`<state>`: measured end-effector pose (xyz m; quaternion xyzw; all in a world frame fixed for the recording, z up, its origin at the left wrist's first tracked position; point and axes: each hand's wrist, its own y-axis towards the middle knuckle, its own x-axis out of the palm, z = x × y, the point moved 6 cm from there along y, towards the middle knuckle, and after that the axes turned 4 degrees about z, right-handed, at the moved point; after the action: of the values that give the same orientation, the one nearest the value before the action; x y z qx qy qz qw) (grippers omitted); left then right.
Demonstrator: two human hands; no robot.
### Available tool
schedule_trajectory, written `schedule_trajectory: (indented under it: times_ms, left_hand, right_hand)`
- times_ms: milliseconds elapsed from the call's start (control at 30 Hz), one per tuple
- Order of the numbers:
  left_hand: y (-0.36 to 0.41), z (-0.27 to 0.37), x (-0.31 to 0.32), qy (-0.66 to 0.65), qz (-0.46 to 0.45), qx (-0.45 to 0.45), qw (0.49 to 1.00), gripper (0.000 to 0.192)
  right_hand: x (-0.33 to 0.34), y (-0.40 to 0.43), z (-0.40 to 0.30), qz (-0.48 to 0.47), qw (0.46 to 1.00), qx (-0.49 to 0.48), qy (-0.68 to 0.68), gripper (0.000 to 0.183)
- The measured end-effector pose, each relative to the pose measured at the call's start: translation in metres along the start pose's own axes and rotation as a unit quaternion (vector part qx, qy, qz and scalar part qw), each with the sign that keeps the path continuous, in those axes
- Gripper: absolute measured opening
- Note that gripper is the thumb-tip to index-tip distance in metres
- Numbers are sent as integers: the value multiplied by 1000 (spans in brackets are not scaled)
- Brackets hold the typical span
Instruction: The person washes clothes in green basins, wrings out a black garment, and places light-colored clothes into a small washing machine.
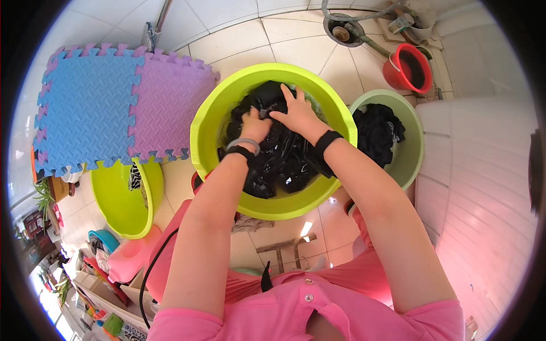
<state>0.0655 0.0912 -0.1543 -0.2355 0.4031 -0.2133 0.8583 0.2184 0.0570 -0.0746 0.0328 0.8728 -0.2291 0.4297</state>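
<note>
A large yellow-green plastic basin [273, 209] stands on the floor before me, with wet black cloth [281, 149] lying in water inside it. My left hand [256, 125] is down on the cloth at the basin's left middle. Its fingertips point into the folds, and whether they grip is hidden. To its right and a little farther off, my right hand [300, 111] has its fingers spread against the cloth near the far side. Dark bands circle both wrists, and a grey ring sits on the left one as well.
Close on the right stands a pale green tub [409, 157] holding black cloth [377, 132]. A red bucket [413, 68] is behind it, near a floor drain [341, 33]. Foam mats [94, 106] and another yellow-green basin [115, 200] are at left. A wooden stool [286, 245] lies near my legs.
</note>
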Motion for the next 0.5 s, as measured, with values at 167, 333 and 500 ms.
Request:
schedule_trajectory:
  times_ms: [167, 333, 500]
  left_hand:
    - [-65, 34, 49, 149, -161, 150, 964, 66]
    - [-71, 9, -3, 110, 10, 160, 981, 26]
    - [-74, -28, -55, 166, 257, -4, 952, 66]
  right_hand:
    - [10, 11, -14, -72, 987, -56, -134, 77]
    - [23, -6, 10, -209, 938, -39, -273, 61]
    - [37, -38, 31, -268, 933, 18, -238, 53]
